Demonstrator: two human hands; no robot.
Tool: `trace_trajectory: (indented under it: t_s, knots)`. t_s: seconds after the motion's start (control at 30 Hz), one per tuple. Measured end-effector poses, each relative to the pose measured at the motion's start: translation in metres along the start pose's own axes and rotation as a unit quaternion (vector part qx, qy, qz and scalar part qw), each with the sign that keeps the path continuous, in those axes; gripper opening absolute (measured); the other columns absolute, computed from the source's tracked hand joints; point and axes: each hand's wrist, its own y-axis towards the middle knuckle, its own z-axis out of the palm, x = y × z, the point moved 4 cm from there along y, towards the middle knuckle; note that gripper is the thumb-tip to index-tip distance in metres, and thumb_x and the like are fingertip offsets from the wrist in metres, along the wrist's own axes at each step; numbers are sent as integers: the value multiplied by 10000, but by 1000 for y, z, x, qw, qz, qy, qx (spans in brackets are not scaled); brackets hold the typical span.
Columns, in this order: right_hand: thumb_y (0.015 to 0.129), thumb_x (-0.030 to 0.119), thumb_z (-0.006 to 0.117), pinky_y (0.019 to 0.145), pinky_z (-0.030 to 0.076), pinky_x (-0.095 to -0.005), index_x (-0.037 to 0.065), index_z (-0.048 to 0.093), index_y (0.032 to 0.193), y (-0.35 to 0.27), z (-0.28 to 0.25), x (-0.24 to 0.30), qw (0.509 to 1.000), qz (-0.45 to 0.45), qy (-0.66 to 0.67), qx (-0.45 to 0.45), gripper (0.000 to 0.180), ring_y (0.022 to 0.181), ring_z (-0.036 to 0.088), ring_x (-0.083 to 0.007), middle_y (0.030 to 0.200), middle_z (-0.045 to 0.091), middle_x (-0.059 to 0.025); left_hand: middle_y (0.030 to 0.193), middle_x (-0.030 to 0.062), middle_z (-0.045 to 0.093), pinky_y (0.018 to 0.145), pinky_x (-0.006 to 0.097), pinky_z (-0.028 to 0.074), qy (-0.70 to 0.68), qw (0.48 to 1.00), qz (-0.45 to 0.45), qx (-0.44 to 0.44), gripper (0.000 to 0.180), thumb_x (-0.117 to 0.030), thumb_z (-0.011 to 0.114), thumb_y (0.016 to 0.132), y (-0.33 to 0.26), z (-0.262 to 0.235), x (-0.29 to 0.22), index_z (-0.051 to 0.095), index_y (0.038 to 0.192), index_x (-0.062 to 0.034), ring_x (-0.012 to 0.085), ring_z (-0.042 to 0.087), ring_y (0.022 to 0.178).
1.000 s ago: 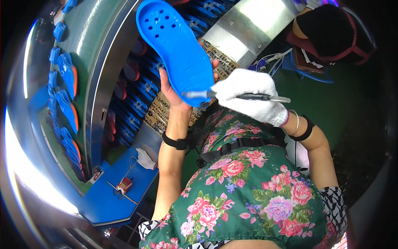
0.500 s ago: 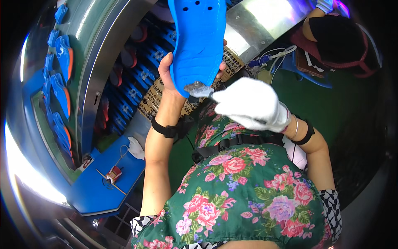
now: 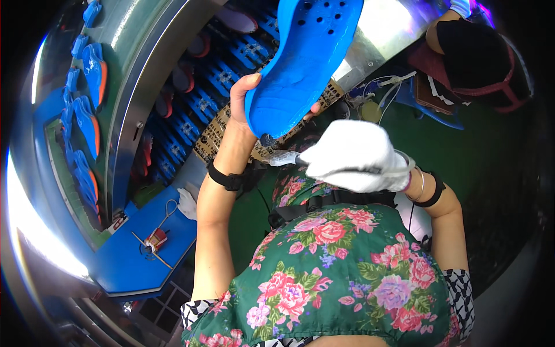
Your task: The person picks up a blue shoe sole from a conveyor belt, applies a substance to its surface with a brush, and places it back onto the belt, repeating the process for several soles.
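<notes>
Two hands work close together at chest height over a green floral blouse [image 3: 341, 272]. The bare left hand [image 3: 248, 101] is raised, thumb up one side and fingers wrapped behind, gripping the heel end of a bright blue moulded foam clog sole with round vent holes [image 3: 306, 58], which tilts up and away toward the top of the view. The right hand [image 3: 355, 162], in a white cotton glove, is closed round the handle of a small metal-bladed trimming tool [image 3: 280, 156]; its tip lies at the sole's lower edge, touching or just short of it, though the bend of the lens makes that hard to settle. A black wristband [image 3: 226, 179] sits on the left forearm. Left of the arms, a curved steel-walled conveyor [image 3: 139, 110] carries rows of blue shoe moulds [image 3: 202, 104], and a blue bench top [image 3: 144, 254] below holds a small red object [image 3: 156, 238].
</notes>
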Motion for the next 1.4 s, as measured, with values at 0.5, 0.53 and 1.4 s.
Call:
trace_trajectory:
  t_s: [0.5,0.53,1.4]
  knots:
    - [790,12,820,842,585,-335,42,783,910,-1,-16,-28,968,160,161,-107,130,905,744,-189,938,775,-87,1535,263,396,908,557,482,-53,997,22,-49,1052,-638,631,864,3,-3,12,219,1599,-9,446,580,1096]
    - [792,8,817,836,586,-335,45,784,915,3,-24,-27,976,150,95,-123,133,899,746,-198,940,775,-88,1522,264,420,906,579,502,-109,979,50,-165,986,-647,568,904,0,-5,14,257,1588,-7,466,589,1128]
    - [790,57,825,719,572,-326,63,773,878,27,6,0,978,140,153,-31,102,789,728,-191,915,775,-86,1516,241,401,883,569,516,-133,980,145,-21,1069,-716,647,847,-11,15,-9,258,1593,-57,443,576,1084]
